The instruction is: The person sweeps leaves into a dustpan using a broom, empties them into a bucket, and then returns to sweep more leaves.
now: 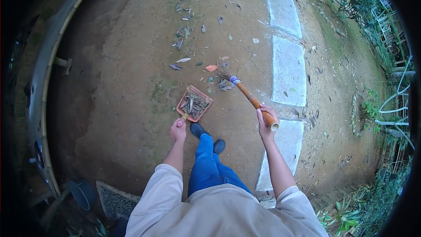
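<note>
My left hand [178,131] grips the handle of a reddish dustpan [195,103] that rests on the dirt ground, filled with dry leaves. My right hand [264,123] holds the orange-brown handle of a short broom [252,101]. The broom's bristles [225,80] touch the ground just right of the dustpan, beside a few leaves. Scattered dry leaves [183,35] lie farther ahead on the bare earth. My blue trousers and dark shoes [199,130] show just behind the dustpan.
A row of pale stone slabs [288,70] runs along the right. A low curved wall [44,70] borders the left, with a dark bucket [83,193] near its base. Green plants and a white fence [394,101] line the right edge.
</note>
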